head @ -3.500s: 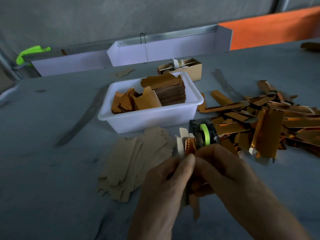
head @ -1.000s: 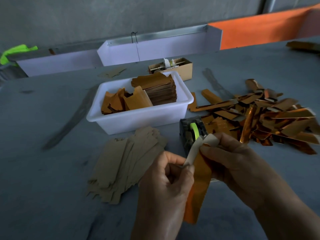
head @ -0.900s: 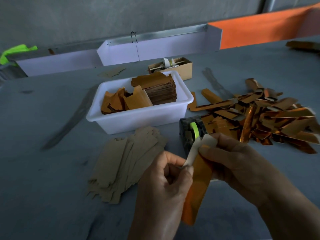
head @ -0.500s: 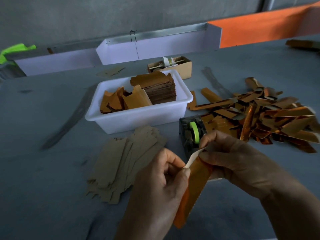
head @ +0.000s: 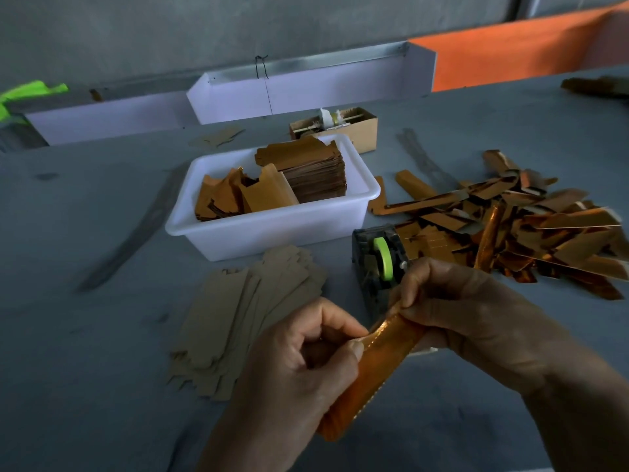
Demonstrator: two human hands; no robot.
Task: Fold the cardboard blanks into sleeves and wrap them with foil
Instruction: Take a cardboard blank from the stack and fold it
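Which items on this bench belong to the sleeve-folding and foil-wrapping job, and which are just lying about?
Job:
- foil-wrapped sleeve, pinched by left hand and right hand
- plain cardboard blanks
- white tub holding foil pieces
- tape dispenser
- pile of wrapped sleeves

Lying about:
- small cardboard box
- green item
- stray blank

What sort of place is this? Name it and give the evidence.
Probably a small hand-assembly or packaging workbench, not a home. A white tub holds stacked foil pieces, flat cardboard blanks lie fanned on the grey table, and a big pile of foil-wrapped sleeves sits beside a tape dispenser.
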